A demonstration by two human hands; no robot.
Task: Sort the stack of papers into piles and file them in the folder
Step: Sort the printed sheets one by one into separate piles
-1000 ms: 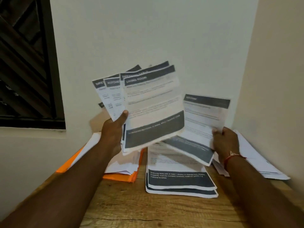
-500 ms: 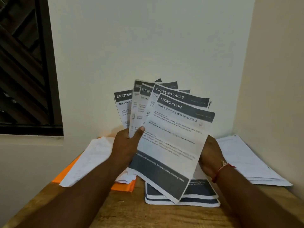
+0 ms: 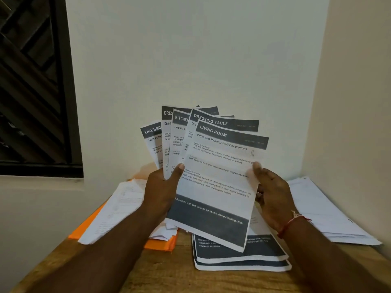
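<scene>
The person holds a fan of papers point(image 3: 190, 140) upright above the middle of the wooden counter point(image 3: 165, 275). The left hand point(image 3: 163, 193) grips the fan at its 8 o'clock corner. Its thumb point(image 3: 179, 171) lies along the face of the sheets, and its fingers are out of sight behind them. The sheets spread toward 10 and 12 o'clock, showing dark header bands that read in part DRESSING, KITCHEN and DRESSING TABLE.

The front sheet point(image 3: 218, 187), headed LIVING ROOM, is tilted so that its lowest corner points toward 5 o'clock. The right hand point(image 3: 273, 197) holds this sheet at its 3 o'clock edge, with the thumb tip on the face of the paper and the fingers point(image 3: 259, 194) bent behind the edge. A red thread point(image 3: 294, 220) circles the right wrist.

On the counter, at 7 o'clock from the fan, the orange folder point(image 3: 161, 243) lies flat. A pile of white sheets point(image 3: 118, 210) rests on top of it and overhangs its near edge. At 6 o'clock, below the fan, a stack of printed sheets point(image 3: 243, 259) with dark bottom bands lies face up, just beside the folder. At 4 o'clock, next to the side wall, another pile of white papers point(image 3: 321, 212) lies well apart from the folder. A dark window point(image 3: 31, 92) fills the 9 to 10 o'clock side of the view, set in the pale wall point(image 3: 190, 49).
</scene>
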